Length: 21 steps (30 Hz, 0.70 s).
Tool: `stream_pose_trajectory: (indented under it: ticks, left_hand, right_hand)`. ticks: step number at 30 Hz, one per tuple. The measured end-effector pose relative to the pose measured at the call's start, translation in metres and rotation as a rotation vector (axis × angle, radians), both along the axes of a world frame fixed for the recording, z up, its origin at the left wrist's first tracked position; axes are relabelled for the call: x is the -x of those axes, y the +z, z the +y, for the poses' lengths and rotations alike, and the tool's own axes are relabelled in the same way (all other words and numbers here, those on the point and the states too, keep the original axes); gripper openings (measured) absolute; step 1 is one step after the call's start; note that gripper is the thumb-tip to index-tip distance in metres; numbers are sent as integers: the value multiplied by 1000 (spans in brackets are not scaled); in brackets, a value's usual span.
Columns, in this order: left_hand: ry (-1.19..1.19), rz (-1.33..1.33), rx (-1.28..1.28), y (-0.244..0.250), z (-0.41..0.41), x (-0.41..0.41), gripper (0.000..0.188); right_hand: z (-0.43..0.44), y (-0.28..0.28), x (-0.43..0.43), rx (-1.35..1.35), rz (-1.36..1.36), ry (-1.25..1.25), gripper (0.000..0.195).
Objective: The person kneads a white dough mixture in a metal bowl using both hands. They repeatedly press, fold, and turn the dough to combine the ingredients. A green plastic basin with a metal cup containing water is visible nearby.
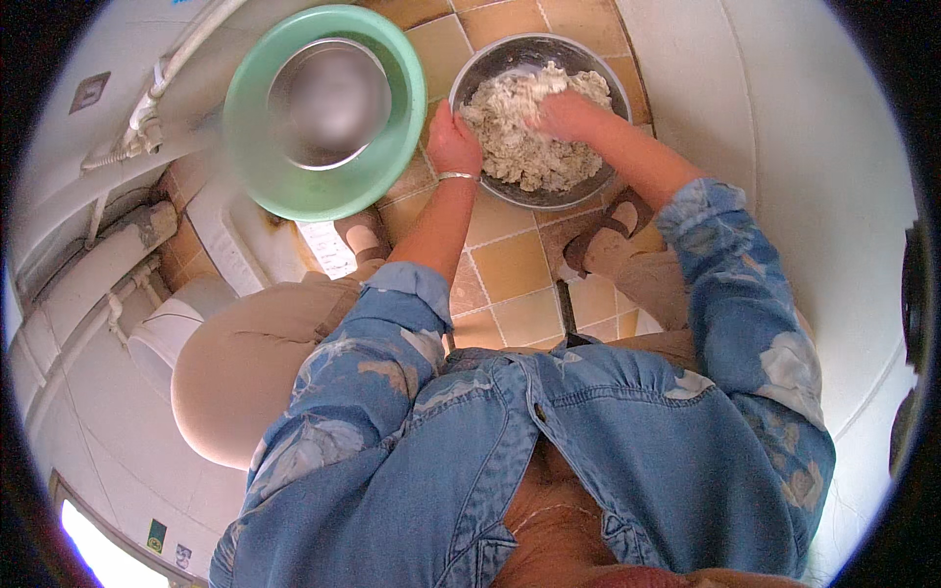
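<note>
A wide metal bowl (540, 195) on the tiled floor in front of me holds a pale, shaggy mass like crumbly dough (533, 158). My left hand (454, 141) grips the bowl's left rim, thumb towards the inside. Inside the bowl, my right hand (566, 116) presses into the upper right of the mass with its fingers curled. The mass partly hides those fingertips, and the hand is slightly blurred. Just left of the bowl is a green plastic basin (246, 158), with a smaller metal bowl (327, 163) inside it. The smaller bowl's inside is blurred.
My shoes stand on the floor tiles (514, 264) below the basin and bowl. A white wall (706, 88) rises close on the right. Along the left run white pipes (151, 110), a squat-toilet pan (235, 242) and a white bucket (173, 323).
</note>
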<state>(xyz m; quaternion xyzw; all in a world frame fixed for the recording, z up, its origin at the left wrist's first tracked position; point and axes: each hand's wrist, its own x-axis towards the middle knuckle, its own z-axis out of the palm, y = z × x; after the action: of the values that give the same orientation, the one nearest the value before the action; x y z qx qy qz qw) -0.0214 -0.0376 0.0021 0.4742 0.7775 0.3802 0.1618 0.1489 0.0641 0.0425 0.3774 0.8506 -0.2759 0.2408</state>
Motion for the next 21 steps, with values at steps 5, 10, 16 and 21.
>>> stream_pose_trajectory:
  ticks: [5,10,16,21]
  left_hand:
    - [-67,17,79,1,5,0,28]
    - [-65,26,55,-7,6,-2,29]
    - [-71,-28,107,-3,2,1,26]
    - [-56,-57,49,4,4,-1,24]
  right_hand:
    - [-35,-2,-16,-82,3,149,34]
    - [-59,-17,26,-109,-27,58,26]
    - [-48,-42,49,-270,-77,-38,22]
    - [-5,-36,62,-286,-124,-312,25]
